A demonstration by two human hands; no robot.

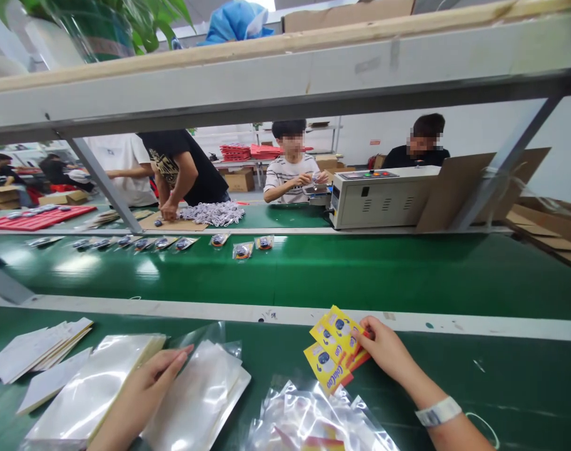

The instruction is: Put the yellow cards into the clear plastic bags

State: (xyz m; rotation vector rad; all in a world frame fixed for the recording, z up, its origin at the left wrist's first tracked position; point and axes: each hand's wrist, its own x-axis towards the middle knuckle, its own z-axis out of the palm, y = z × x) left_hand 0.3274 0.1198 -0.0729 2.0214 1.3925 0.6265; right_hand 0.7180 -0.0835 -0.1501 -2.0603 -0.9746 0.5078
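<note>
Item: yellow cards, a small fanned bunch with red edges showing beneath. Held in my right hand, fingers closed on their right end, just above the green table. A pale band sits on that wrist.

Item: clear bags, a loose stack of flat plastic sleeves lying on the table at lower left. My left hand rests flat on them, fingers stretched out and gripping nothing, the fingertips touching the top sleeve. The cards are well to the right of this hand, apart from the stack.

Item: filled bags, a crinkled heap of clear plastic at the lower edge, directly below the cards and between my two hands.

Item: white sheets, a slanted pile at the far left of the table.

Item: belt, green, beyond a pale rail, carrying a row of small packets.

Item: grey machine on the far side, cardboard leaning against it. Other people stand or sit at the far bench; one works over a heap of white cords.
</note>
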